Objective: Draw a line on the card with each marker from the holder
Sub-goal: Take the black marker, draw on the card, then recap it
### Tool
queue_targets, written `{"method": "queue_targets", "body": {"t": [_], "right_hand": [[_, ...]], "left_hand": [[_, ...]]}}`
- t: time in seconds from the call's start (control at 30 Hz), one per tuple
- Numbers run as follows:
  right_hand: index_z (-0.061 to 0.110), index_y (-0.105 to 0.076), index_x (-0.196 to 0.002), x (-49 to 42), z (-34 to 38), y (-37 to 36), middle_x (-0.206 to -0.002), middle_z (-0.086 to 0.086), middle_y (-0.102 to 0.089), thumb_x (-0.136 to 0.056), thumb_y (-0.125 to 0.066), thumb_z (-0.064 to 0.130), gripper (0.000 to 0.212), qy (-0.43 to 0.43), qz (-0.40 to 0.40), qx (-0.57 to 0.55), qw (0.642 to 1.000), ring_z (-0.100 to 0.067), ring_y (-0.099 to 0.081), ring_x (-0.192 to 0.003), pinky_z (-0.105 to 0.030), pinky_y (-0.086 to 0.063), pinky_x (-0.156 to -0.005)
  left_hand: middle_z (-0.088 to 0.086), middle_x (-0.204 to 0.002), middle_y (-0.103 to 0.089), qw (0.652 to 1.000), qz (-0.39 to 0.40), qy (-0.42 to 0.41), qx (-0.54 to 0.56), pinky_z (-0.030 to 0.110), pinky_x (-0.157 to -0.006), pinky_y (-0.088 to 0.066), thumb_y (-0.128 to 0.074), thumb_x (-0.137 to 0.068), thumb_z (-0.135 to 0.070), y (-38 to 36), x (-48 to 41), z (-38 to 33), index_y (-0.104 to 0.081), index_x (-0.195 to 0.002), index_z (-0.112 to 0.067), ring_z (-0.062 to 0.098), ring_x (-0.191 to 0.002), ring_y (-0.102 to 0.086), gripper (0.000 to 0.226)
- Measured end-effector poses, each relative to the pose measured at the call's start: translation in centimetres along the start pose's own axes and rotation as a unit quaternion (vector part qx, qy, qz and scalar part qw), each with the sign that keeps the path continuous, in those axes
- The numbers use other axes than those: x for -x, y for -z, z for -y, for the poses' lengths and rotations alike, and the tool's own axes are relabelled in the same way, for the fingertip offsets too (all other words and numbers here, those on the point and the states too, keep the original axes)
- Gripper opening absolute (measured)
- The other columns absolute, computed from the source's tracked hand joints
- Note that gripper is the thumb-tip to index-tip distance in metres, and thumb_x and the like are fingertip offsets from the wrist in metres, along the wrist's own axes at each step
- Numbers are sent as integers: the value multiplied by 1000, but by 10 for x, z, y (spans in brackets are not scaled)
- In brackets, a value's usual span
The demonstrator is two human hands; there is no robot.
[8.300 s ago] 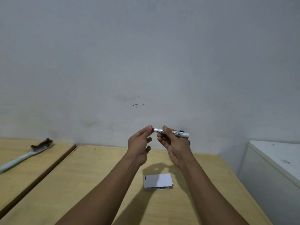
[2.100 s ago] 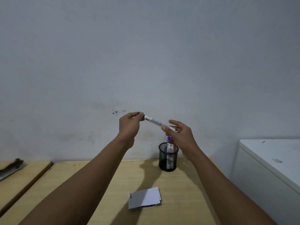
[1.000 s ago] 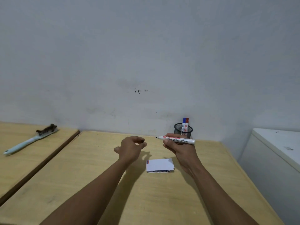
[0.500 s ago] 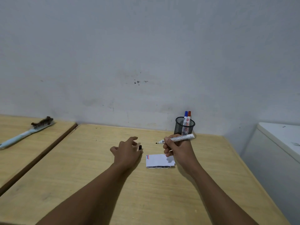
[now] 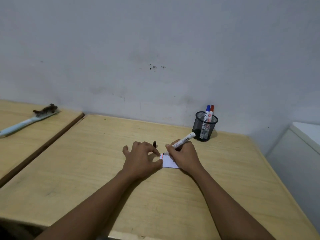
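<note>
A small white card [image 5: 168,162] lies on the wooden table [image 5: 97,167], with a blue and a red line near its left edge. My right hand [image 5: 183,155] grips an uncapped white marker [image 5: 183,140] whose dark tip touches the card's top left corner. My left hand [image 5: 141,159] lies flat on the table, its fingertips pressing the card's left edge. The marker's dark cap [image 5: 154,144] stands on the table just behind my left hand. A black mesh holder [image 5: 205,129] by the wall holds a blue-capped marker [image 5: 207,110] and a red-capped marker [image 5: 211,111].
A second wooden table [image 5: 26,135] stands to the left across a narrow gap, with a light blue brush [image 5: 29,120] on it. A white cabinet [image 5: 301,153] stands to the right. The wall runs right behind the holder.
My right hand has lowered the marker so its tip meets the card. My left hand has set the cap down and moved right onto the card's edge.
</note>
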State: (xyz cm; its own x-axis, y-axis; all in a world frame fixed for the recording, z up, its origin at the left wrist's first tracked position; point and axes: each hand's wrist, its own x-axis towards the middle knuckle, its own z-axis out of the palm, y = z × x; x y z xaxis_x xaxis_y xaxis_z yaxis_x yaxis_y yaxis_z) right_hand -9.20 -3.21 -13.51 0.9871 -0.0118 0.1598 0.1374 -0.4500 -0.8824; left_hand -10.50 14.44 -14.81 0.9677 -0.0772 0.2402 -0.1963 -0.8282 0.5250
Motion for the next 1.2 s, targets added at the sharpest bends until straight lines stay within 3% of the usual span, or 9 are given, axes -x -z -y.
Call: {"method": "queue_targets", "body": {"t": [0.13, 0.33, 0.5, 0.7, 1.1, 1.2], "right_hand": [[16, -70, -72, -2, -6, -2, -64, 5, -71, -90, -70, 29, 22, 17, -13, 15, 1000, -1, -63, -57, -14, -46, -52], [13, -73, -73, -4, -9, -5, -69, 0, -74, -90, -69, 31, 25, 20, -15, 28, 999, -11, -67, -65, -26, -49, -57], [14, -74, -75, -4, -10, -6, -70, 3, -74, -90, -69, 31, 23, 22, -16, 35, 999, -5, -67, -64, -17, -46, -54], [13, -74, -81, -5, -8, -5, -76, 2, -74, -90, -70, 30, 20, 2, -5, 38, 999, -9, -69, -72, -23, -52, -60], [11, -71, -76, -4, -5, -2, -69, 1, -70, -88, -70, 21, 15, 0, 28, 36, 999, -7, -63, -61, -18, -44, -55], [5, -70, -77, -4, -3, 3, -62, -2, -68, -90, -70, 20, 20, -20, 13, -33, 999, -12, -60, -54, -24, -47, -54]], "left_hand": [[-21, -116, -59, 1000, 8, 2, -17, 61, -111, -13, -65, -69, -58, 0, 0, 0, -71, -88, -41, 8, -121, -41, 26], [-21, -118, -59, 1000, 2, 7, -25, 61, -111, -13, -65, -68, -59, -3, -1, 0, -73, -89, -40, 8, -122, -40, 29], [-21, -120, -58, 1000, 0, 10, -20, 60, -111, -11, -66, -68, -59, -4, -2, 1, -74, -91, -38, 8, -123, -39, 32], [-20, -121, -58, 1000, 1, 10, -21, 61, -112, -11, -65, -68, -59, -3, -1, 1, -74, -92, -38, 8, -122, -39, 33], [-20, -120, -59, 1000, 2, 11, -21, 60, -111, -12, -66, -67, -60, -3, -2, 1, -74, -90, -40, 8, -121, -40, 32], [-21, -117, -59, 1000, 8, 13, -17, 60, -111, -12, -65, -65, -61, -2, -2, 0, -70, -84, -40, 8, -120, -41, 29]]}}
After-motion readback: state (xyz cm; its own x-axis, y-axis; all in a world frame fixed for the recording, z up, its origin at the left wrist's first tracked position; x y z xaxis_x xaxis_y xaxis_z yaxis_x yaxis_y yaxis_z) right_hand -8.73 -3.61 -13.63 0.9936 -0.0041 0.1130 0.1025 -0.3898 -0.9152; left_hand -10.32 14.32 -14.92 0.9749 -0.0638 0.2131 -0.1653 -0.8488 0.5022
